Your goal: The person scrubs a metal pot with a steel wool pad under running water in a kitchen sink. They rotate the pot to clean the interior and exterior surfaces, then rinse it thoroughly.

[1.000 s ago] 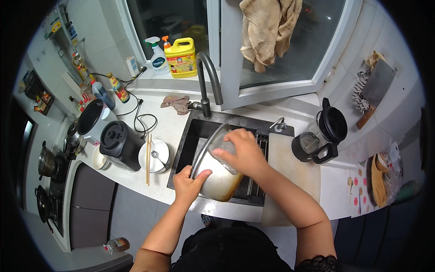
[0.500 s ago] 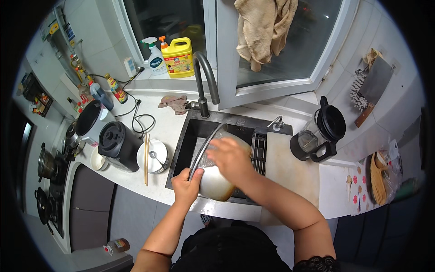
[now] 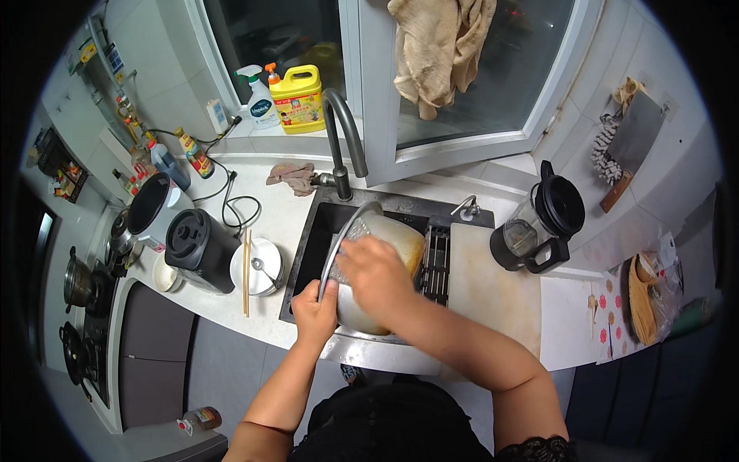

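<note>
Over the sink [image 3: 314, 245] a pale metal pot [image 3: 394, 237] is tipped on its side, its rim turned to the left and its outer wall stained brown. My left hand [image 3: 314, 314] is closed on the lower part of the rim, thumb on the inner side. My right hand [image 3: 377, 279] reaches across the pot, fingers bent at its opening. Motion smears those fingers, and whether they hold anything is unclear. Wet specks show on the pot's inner wall. Behind it rises a grey faucet [image 3: 339, 146], curved over the sink.
Left of the sink are a white bowl [image 3: 271, 252] with a spoon, chopsticks [image 3: 246, 273] and a black lidded appliance [image 3: 202, 250]. A drain rack [image 3: 436, 266], cutting board [image 3: 493, 285] and blender jug [image 3: 531, 227] lie to the right. Bottles [image 3: 300, 100] stand on the sill.
My right hand has moved slightly left and down, closer to the pot's rim. The pot has turned a little; my left hand keeps its hold on the rim.
</note>
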`<action>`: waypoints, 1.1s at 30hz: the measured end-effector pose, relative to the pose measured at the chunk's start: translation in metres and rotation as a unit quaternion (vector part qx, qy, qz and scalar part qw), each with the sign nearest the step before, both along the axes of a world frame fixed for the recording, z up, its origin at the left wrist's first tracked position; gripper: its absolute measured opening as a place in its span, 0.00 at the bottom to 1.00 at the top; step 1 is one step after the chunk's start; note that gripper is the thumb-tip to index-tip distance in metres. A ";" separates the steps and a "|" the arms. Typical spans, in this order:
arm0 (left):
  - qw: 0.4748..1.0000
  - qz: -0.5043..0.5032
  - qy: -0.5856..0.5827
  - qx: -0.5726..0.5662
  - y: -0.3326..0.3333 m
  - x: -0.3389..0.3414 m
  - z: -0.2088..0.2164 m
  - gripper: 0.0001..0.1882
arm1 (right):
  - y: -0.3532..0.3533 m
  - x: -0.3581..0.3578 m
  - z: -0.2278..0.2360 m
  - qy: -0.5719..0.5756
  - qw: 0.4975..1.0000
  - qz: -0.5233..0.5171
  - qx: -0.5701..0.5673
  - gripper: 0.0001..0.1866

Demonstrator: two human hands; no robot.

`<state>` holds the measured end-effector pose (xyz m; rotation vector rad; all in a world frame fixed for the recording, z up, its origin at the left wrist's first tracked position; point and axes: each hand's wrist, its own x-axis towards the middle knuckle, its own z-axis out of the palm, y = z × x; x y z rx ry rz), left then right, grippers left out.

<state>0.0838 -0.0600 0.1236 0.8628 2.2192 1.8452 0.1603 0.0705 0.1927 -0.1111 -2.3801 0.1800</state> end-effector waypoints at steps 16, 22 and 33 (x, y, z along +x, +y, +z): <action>0.999 -0.050 -0.017 0.004 -0.014 0.005 0.011 0.21 | 0.087 -0.015 0.001 -0.162 0.930 -0.089 -0.317 0.14; 0.999 -0.034 -0.007 0.008 -0.007 -0.002 0.010 0.22 | 0.029 -0.013 0.009 -0.080 0.992 -0.031 -0.098 0.11; 0.999 -0.029 -0.006 0.019 -0.008 0.010 0.000 0.20 | 0.068 -0.012 0.003 -0.138 0.961 -0.069 -0.230 0.07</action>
